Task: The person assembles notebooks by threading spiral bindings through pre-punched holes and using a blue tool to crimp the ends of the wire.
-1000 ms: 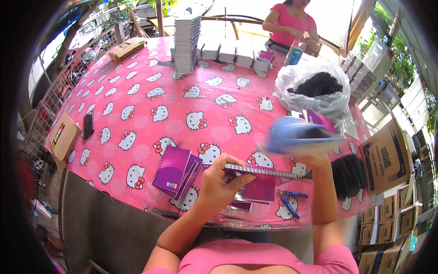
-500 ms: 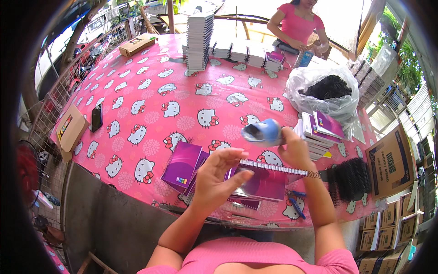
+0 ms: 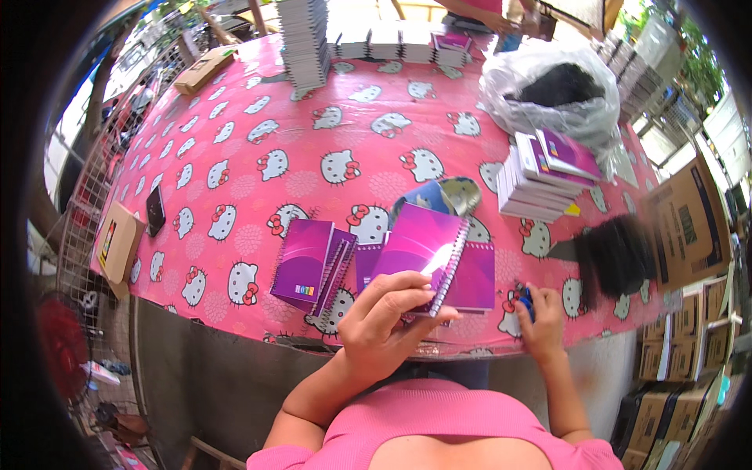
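My left hand (image 3: 388, 317) is closed on a purple spiral notebook (image 3: 427, 243), tilted up with its wire spine to the right. More purple notebooks (image 3: 474, 274) lie under and behind it. My right hand (image 3: 544, 317), near the table's front edge, is closed round a small blue-handled hand tool (image 3: 526, 301); its tip is too small to make out. Just behind the held notebook rests a blue, hollow object with a pale opening (image 3: 439, 196), partly covered. To the left is a small stack of purple notebooks (image 3: 305, 262).
White-edged notebooks are stacked (image 3: 536, 180) at right, beside a plastic bag of black material (image 3: 560, 82). Black wire spirals (image 3: 619, 254) lie by a cardboard box (image 3: 689, 223). At left are a phone (image 3: 155, 210) and an open carton (image 3: 119, 243). A tall notebook stack (image 3: 304, 43) and a co-worker stand at the back.
The blue hollow object has left my right hand and lies behind the notebooks. My right hand has moved down to the blue-handled tool and gripped it. My left hand has lifted a notebook and turned it.
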Tool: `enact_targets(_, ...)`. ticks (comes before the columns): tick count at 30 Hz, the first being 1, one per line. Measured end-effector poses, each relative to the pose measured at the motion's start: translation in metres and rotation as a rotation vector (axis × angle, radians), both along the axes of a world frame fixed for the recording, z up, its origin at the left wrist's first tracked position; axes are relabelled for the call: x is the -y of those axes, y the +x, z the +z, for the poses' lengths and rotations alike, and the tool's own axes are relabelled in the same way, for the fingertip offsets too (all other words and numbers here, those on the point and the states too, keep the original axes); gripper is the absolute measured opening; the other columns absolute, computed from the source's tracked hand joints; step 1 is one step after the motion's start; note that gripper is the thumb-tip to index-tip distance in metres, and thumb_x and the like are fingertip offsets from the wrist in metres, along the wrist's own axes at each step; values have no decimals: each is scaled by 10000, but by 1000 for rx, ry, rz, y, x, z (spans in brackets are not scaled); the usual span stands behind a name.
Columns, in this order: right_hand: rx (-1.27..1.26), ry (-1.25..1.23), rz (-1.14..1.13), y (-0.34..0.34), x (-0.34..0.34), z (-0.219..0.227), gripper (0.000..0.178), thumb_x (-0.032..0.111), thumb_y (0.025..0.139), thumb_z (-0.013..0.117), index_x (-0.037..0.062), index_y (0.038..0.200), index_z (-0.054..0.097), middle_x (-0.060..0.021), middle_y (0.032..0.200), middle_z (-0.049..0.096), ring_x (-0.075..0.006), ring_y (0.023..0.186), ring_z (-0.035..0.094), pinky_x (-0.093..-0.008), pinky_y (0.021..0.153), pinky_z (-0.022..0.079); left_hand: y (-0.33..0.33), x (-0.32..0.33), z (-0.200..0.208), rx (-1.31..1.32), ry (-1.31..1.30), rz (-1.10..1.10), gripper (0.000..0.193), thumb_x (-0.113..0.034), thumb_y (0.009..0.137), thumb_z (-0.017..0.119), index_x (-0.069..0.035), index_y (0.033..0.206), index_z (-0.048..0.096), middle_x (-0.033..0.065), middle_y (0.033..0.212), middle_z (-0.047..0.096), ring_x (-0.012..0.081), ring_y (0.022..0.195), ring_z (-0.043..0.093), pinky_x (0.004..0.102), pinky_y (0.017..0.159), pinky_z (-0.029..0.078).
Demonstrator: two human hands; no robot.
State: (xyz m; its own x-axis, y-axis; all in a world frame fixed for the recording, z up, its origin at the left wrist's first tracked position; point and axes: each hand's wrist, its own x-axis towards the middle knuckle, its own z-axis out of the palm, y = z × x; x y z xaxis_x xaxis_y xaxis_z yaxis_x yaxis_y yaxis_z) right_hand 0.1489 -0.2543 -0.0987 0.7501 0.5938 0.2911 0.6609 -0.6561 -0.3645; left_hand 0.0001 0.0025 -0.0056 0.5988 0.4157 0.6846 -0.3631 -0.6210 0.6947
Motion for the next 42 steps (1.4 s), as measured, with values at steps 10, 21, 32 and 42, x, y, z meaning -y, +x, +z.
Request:
enact_targets(10,13,268,479,-52,-74,141,461,147,737,806,17,1133,610,-150,1001,614,-297,875,625,-357,733,518,1,0,6,-2,198,-58,308,82,698,763,6,990,703,133,991,713,255,810,670,318,691,547)
enact_targets(21,-1241,602,483,-58,-68,136,383,187,903,695,-13,1213,596,-78,1068,666,-102,911,602,-255,788,479,-17,-24,25,67,369,-25,249,65,783,711,-26,1014,698,117,1039,699,259,837,667,379,745,547)
enact_targets(32,-92,208,-235,16,-5,-9,427,180,775,775,17,1127,598,-147,1096,576,-325,1049,533,-395,916,433,-7,-175,23,-527,748,117,246,-181,910,533,-122,1111,661,61,825,630,200,771,539,439,965,281)
enact_targets(42,-32,221,-216,14,-5,-18,424,200,778,762,37,1128,587,-151,1109,558,-344,1068,490,-448,944,384,-20,-71,68,-69,48,-67,203,-108,920,568,-10,1084,639,101,1028,621,209,898,558,362,851,441)
